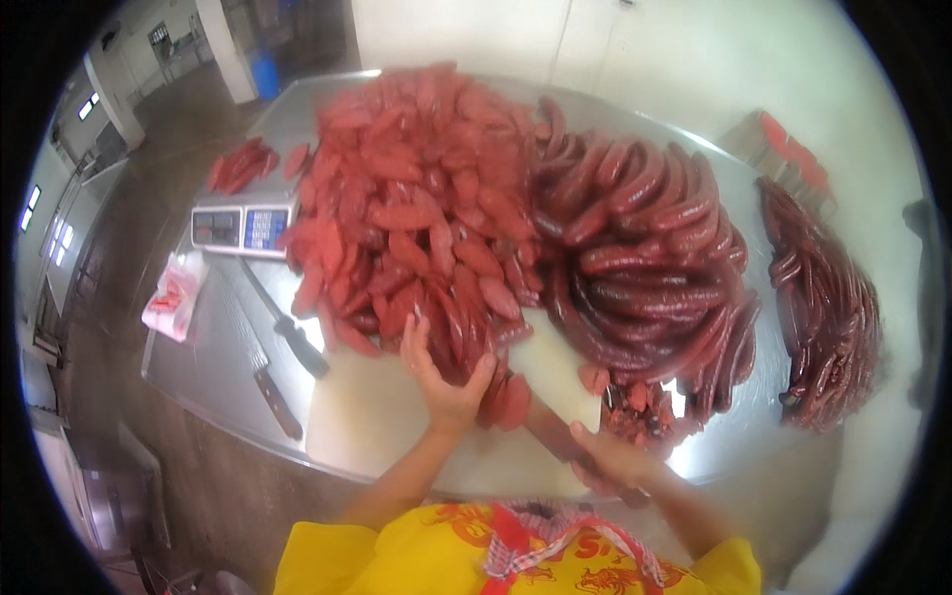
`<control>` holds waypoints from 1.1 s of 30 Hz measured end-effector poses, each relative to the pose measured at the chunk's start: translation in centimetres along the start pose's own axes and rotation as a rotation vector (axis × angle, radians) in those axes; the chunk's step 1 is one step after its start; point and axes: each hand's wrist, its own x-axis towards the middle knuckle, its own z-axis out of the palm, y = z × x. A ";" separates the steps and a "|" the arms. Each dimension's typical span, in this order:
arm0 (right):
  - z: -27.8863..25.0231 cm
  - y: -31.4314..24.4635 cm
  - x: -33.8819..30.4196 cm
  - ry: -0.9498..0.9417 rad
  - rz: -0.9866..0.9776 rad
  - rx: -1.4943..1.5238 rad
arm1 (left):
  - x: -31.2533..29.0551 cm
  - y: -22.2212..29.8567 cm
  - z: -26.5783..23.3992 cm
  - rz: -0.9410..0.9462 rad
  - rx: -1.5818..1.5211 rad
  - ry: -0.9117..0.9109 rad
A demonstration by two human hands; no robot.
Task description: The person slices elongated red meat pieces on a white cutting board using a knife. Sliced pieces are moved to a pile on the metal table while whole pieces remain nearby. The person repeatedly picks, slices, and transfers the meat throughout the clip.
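My right hand [613, 459] grips the handle of a knife [552, 428], whose blade slants up and left over a pale cutting board [362, 407]. Just left of the blade, my left hand [448, 392] cups a bunch of dark red sausages [459, 332] between its thumb and stretched fingers. Cut sausage pieces [509, 402] lie between the hand and the blade. Beyond my left hand rises a big heap of obliquely cut sausage pieces [407, 169]. To its right, long curved whole sausages [645, 297] are piled up, with small cut ends [640, 412] at their near side.
The metal table [218, 382] also carries a digital scale [241, 228], two more knives [297, 345] [276, 402] and a plastic bag [174, 299] at the left. Another pile of whole sausages [823, 307] lies far right, beside a white wall [843, 89].
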 end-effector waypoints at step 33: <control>-1.5 1.1 -4.5 0.686 -0.369 0.584 | 30.7 -4.4 5.4 0.621 0.309 -0.593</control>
